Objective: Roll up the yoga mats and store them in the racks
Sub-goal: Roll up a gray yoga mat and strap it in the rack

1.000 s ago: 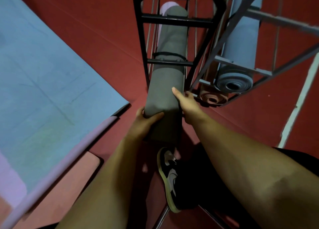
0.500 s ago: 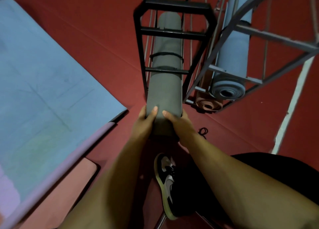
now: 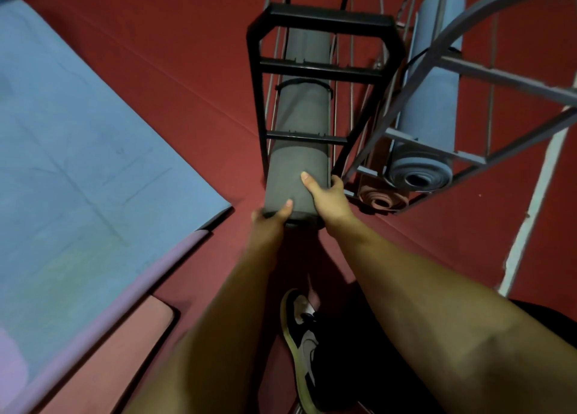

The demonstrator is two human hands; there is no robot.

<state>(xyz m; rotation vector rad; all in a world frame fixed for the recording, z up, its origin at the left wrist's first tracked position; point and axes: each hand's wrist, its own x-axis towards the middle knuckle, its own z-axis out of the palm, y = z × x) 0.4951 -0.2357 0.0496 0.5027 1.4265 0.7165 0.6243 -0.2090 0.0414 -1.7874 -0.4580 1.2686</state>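
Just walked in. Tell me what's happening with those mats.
A person is loading a rolled grey yoga mat lengthwise into a black metal rack. Both hands grip its near end: the left hand from below, the right hand on the side. Most of the roll already lies inside the frame. A grey rack alongside holds a rolled blue mat and a pink one. A blue mat lies unrolled on the red floor.

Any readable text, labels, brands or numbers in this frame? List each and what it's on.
None readable.
Rolled grey yoga mat, gripped by left hand and right hand: no print visible.
Black metal rack: no label.
Rolled blue mat and rolled pink mat: blank ends.
Black-and-grey sneaker: a curved side mark, no letters.
Flat blue mat: faint creases only.
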